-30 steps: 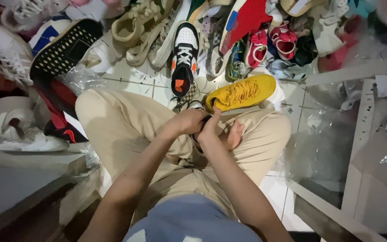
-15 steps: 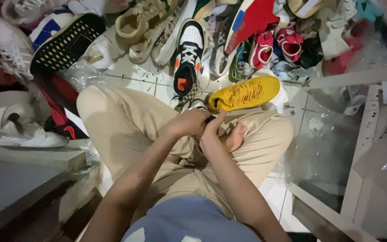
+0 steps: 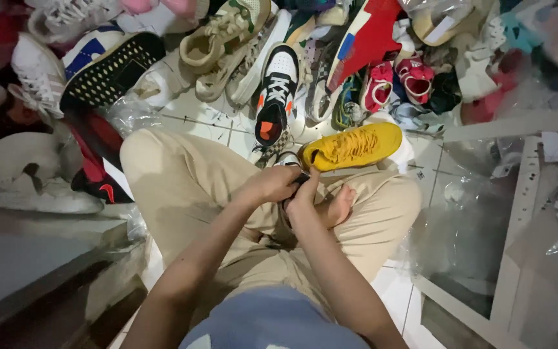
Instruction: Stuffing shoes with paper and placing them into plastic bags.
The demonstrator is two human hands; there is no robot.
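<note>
Both hands, left hand (image 3: 269,185) and right hand (image 3: 303,197), have fingers clenched on a checkered shoe (image 3: 278,157) in the lap, apparently working its laces, beside a yellow shoe (image 3: 351,146).

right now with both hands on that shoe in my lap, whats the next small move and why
Probably lift the checkered shoe slightly toward you and tilt it. Both the left hand and right hand close over it low between your crossed legs, hiding most of it, and the yellow sneaker lies right against it. Raising it should clear that crowding and show what your fingers are working on.
</note>
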